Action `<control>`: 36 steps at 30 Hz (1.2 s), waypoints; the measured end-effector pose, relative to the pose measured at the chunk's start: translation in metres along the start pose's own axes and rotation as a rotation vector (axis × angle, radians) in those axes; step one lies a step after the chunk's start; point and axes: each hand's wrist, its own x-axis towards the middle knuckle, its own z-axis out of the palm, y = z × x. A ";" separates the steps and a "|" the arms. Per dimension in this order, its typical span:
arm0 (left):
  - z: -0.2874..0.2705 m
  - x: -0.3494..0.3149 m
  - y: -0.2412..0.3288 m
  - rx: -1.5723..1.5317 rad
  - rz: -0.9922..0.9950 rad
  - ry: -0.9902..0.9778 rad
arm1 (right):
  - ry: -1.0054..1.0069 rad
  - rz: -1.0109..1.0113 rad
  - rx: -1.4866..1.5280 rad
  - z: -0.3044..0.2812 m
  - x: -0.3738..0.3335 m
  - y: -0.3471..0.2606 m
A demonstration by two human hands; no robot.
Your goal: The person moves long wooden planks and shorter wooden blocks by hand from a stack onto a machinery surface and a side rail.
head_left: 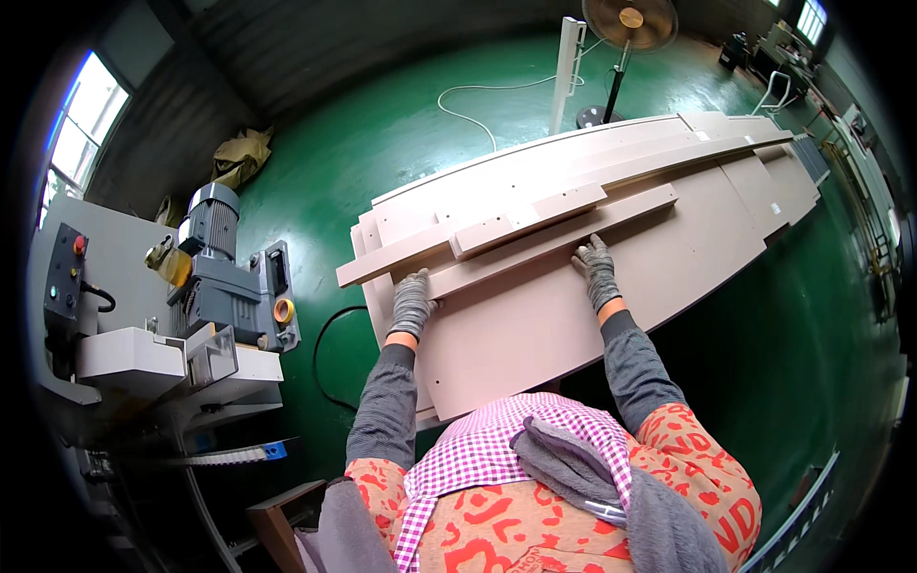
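Note:
A long, narrow board strip [554, 243] lies slantwise over a stack of wide pale pinkish-beige panels [521, 329]. Around its left end, my left hand [413, 304] is closed, in a grey knitted glove. My right hand [597, 270], gloved the same way, has its fingers bent over the strip's near edge, right of the middle; the fingertips are partly hidden. Just beyond the strip rests a shorter board piece [528, 220] with small holes. Another narrow strip [394, 262] sticks out at the left, beyond my left hand.
More long strips [702, 153] lie across the stack's far right. A grey machine with a motor [215, 224] and a control box [65, 272] stands at the left. Behind the stack are a standing fan [630, 19] and a white post [567, 72]. A black cable [320, 358] curves over the green floor.

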 end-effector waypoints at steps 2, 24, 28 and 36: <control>-0.004 0.004 0.015 0.002 0.006 0.014 | 0.019 -0.008 -0.049 -0.005 0.005 0.004; 0.018 -0.011 0.015 -0.107 -0.078 0.145 | 0.116 -0.129 -0.158 -0.017 0.044 0.035; -0.005 -0.063 -0.016 -0.117 -0.105 0.149 | 0.067 -0.170 -0.203 -0.010 0.018 0.046; -0.093 -0.145 -0.238 0.144 -0.497 0.743 | -0.034 -0.178 -0.270 -0.012 -0.053 0.076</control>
